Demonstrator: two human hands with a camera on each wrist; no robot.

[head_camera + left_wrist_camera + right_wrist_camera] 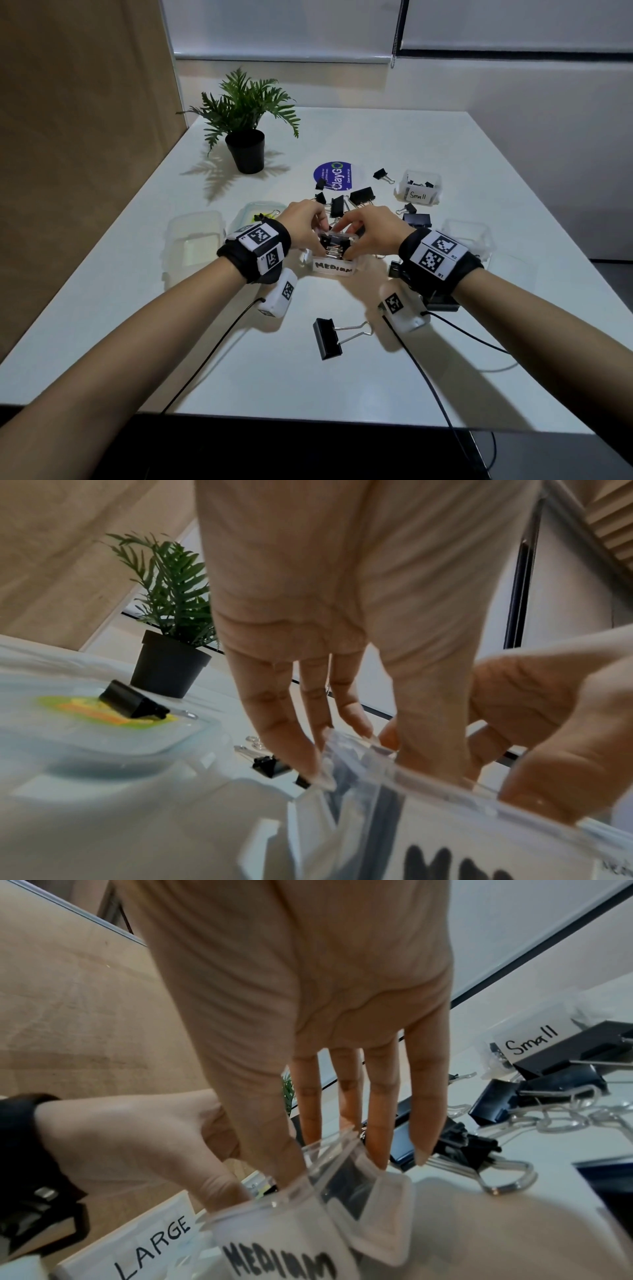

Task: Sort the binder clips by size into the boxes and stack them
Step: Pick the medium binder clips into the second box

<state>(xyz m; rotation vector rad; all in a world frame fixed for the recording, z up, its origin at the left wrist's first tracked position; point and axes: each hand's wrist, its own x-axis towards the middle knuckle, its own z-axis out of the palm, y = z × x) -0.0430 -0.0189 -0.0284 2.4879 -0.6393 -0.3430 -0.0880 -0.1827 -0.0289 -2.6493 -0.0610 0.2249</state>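
1. Both hands met over the clear box labelled "MEDIUM" (334,263), which stood on the white tabletop (445,342) just in front of the person.
2. The left hand (303,224) had its fingers bent down over the box's far left rim and its thumb on the near side, grasping the box.
3. The right hand (371,228) mirrored it, fingertips (380,1158) over the far right edge and thumb pressed inside the near wall, also grasping the box.
4. Black binder clips with silver handles (334,248) lay inside the box.
5. Loose binder clips (346,202) lay scattered just beyond the hands, and one large clip (329,337) lay nearer the person.
6. The "Small" box (418,188) stood to the far right with clips in it; the "LARGE" label (154,1242) showed beside the medium box.
7. A potted plant (245,130) stood at the far left.
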